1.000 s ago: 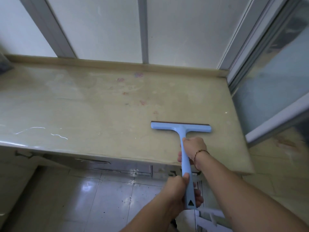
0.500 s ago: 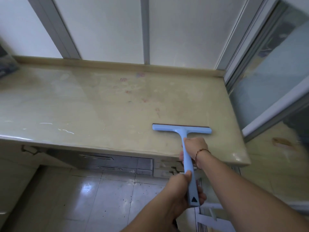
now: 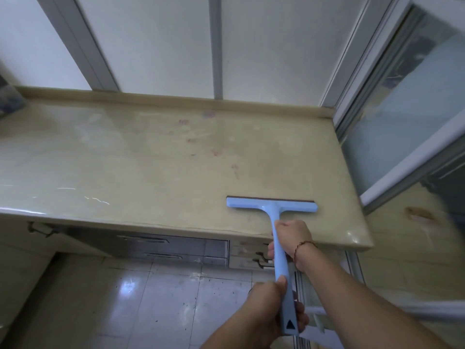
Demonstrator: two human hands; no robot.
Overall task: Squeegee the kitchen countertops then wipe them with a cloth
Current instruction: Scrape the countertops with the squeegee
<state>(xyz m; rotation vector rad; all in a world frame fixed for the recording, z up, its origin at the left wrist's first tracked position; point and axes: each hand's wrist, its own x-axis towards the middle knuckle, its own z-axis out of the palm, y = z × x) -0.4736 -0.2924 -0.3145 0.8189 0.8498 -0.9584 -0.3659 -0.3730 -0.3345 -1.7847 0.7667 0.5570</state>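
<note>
A light blue squeegee [image 3: 271, 205] lies with its dark rubber blade flat on the beige countertop [image 3: 141, 167], near the front right corner. Its long handle runs back over the counter's front edge toward me. My right hand [image 3: 293, 238] grips the handle just behind the head, a thin bracelet on its wrist. My left hand [image 3: 269, 308] grips the handle's lower end, above the floor. Faint reddish stains mark the middle of the countertop. No cloth is in view.
A raised lip [image 3: 176, 99] runs along the counter's back under white window panels. A glass sliding door [image 3: 402, 127] borders the right end. Grey drawers [image 3: 161, 245] sit under the counter above a glossy tiled floor [image 3: 141, 298]. A dark object [image 3: 10, 102] lies at the far left.
The squeegee has stayed at nearly the same spot near the front edge while the camera view shifted slightly. Both hands keep their grip on the handle.
</note>
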